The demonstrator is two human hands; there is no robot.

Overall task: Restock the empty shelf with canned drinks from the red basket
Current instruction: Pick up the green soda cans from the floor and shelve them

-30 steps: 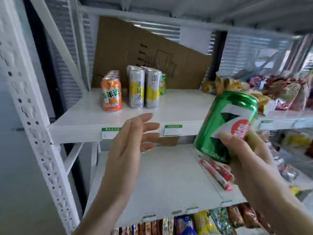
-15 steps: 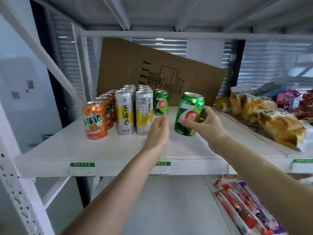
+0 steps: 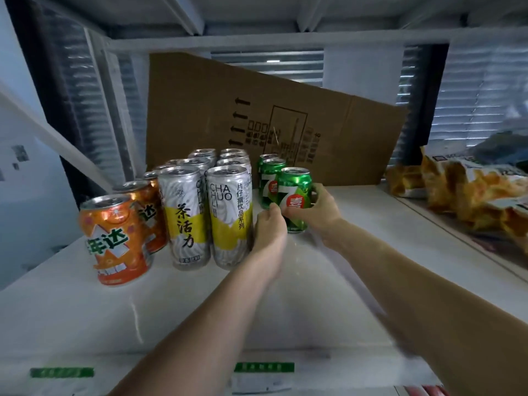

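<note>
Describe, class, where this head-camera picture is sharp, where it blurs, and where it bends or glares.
Head view: the white and yellow cans read sharply; the right forearm and the green price tags on the shelf edge smear with blur; wide-angle distortion bows the shelf frame; soft glare sits on the green can in the right hand.

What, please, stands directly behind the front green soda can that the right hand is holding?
Behind the front green soda can stand two more green cans, then the brown cardboard sheet. The rearmost shows only its rim; the rest is hidden.

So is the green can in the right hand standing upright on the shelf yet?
Upright: the green can shows its top rim level and base on the shelf.
</note>
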